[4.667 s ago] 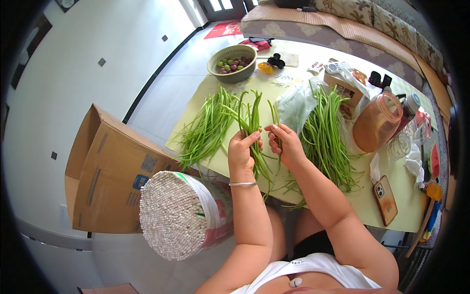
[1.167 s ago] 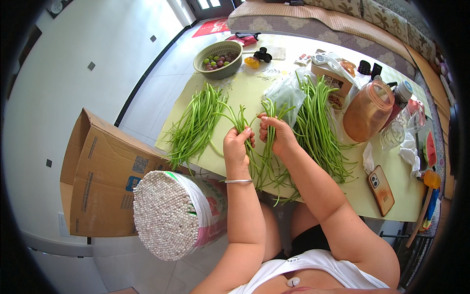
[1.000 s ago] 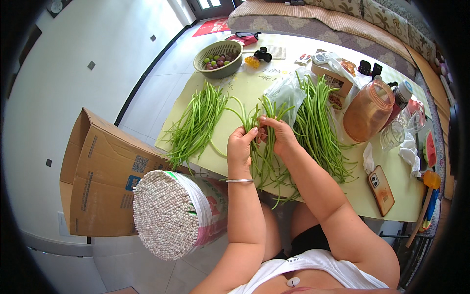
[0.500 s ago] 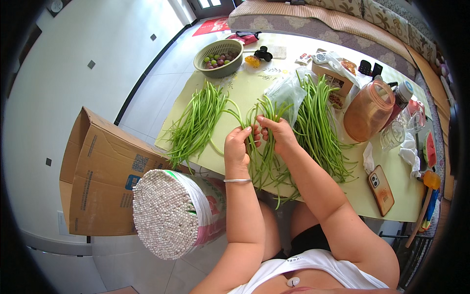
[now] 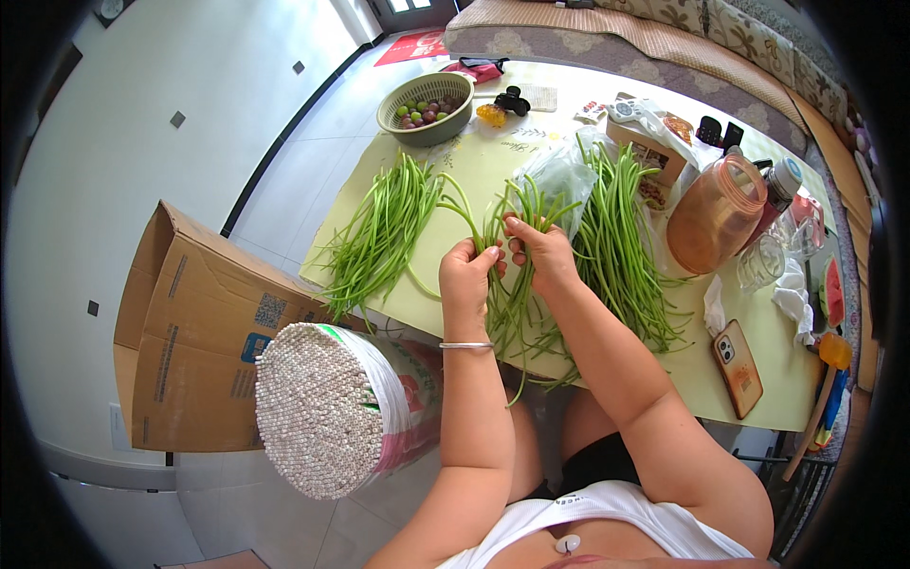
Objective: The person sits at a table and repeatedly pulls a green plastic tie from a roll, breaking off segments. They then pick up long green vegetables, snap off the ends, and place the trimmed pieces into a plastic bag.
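Note:
Both my hands are close together over the table's near edge, each closed round long green stems that look like garlic scapes. My left hand, with a silver bangle on its wrist, grips one small bunch of garlic scapes. Beside it, my right hand pinches more of the stems, whose lower ends hang past the table edge. One loose pile of scapes lies to the left. A larger pile lies to the right, next to a clear plastic bag.
A colander of grapes stands at the far left. To the right are an amber plastic jug, a glass jar and a phone. A cardboard box and a bundle of thin white rods stand left of the table.
Both hands have shifted slightly to the right with their stems, and the left hand has come nearer the right. The hanging stem ends have swung a little. Both piles look unchanged.

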Action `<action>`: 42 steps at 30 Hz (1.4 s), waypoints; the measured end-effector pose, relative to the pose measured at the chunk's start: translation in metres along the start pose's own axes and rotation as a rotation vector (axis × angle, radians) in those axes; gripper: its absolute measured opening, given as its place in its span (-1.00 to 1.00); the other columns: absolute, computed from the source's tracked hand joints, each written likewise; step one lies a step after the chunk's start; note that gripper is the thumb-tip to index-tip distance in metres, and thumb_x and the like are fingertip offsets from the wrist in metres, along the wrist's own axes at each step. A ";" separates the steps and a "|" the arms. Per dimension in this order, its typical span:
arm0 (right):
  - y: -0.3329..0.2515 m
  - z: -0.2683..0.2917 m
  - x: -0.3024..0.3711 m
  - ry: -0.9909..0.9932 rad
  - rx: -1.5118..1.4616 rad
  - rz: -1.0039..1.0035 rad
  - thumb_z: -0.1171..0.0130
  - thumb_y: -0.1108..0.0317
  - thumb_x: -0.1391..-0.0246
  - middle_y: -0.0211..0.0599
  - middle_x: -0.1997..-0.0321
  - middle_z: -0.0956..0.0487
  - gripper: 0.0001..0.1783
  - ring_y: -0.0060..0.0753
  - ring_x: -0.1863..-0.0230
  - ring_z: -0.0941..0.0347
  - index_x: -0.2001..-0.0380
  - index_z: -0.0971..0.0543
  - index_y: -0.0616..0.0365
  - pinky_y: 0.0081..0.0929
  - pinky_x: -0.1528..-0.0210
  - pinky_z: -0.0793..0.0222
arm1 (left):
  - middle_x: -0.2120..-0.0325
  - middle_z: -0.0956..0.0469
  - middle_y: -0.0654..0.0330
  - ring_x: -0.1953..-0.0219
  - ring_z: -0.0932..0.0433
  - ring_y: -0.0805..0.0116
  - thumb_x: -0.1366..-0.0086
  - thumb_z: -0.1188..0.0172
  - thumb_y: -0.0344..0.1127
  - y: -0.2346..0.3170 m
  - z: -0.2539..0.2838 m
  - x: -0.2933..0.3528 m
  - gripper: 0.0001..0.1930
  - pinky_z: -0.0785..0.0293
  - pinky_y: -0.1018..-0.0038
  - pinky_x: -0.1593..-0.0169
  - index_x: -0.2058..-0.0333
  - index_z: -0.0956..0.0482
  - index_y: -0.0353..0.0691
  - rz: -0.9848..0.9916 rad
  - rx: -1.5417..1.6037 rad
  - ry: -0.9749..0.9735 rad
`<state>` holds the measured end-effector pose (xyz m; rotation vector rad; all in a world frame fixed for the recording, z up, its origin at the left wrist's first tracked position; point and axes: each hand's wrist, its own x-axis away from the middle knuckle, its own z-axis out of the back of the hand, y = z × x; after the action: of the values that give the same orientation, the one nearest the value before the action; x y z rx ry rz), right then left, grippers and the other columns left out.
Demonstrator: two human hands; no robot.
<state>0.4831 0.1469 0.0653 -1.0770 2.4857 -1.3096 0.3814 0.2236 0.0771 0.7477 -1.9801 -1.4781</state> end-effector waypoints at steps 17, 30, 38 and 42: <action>-0.004 -0.003 0.008 -0.097 0.018 -0.182 -0.17 0.33 -0.05 -0.25 0.44 -0.58 -0.83 -0.45 0.58 -0.44 0.34 -0.56 0.20 -0.46 0.59 -0.31 | 0.44 -0.62 0.11 0.46 -0.59 0.37 -0.26 -0.05 -0.52 0.002 0.004 0.001 -0.87 -0.52 0.49 0.34 0.28 -0.57 -0.38 0.073 0.012 -0.093; -0.009 -0.011 0.011 -0.138 -0.108 -0.183 -0.24 0.39 0.02 -0.23 0.34 -0.59 -0.71 -0.34 0.36 -0.54 0.19 -0.52 0.22 -0.34 0.37 -0.49 | 0.40 -0.58 0.23 0.38 -0.51 0.54 -0.33 -0.01 -0.41 -0.003 0.004 -0.002 -0.81 -0.43 0.62 0.28 0.25 -0.55 -0.40 0.138 -0.036 -0.218; -0.002 0.001 -0.002 -0.072 -0.266 -0.184 -0.19 0.43 0.02 -0.21 0.35 -0.55 -0.72 -0.28 0.36 -0.52 0.20 -0.45 0.20 -0.25 0.27 -0.51 | 0.34 -0.61 0.13 0.35 -0.59 0.39 -0.31 -0.04 -0.43 0.002 0.012 -0.002 -0.81 -0.53 0.48 0.27 0.22 -0.57 -0.41 0.158 0.104 -0.157; 0.005 0.008 -0.008 -0.141 -0.350 -0.189 -0.20 0.43 0.02 -0.24 0.38 -0.54 -0.69 -0.31 0.38 -0.50 0.17 -0.45 0.22 -0.25 0.26 -0.53 | 0.37 -0.62 0.15 0.40 -0.59 0.41 -0.26 -0.10 -0.46 0.005 0.013 0.000 -0.84 -0.52 0.54 0.32 0.22 -0.59 -0.37 0.103 0.046 0.011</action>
<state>0.4899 0.1483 0.0551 -1.4541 2.6168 -0.8145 0.3715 0.2328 0.0789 0.6614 -2.0198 -1.3699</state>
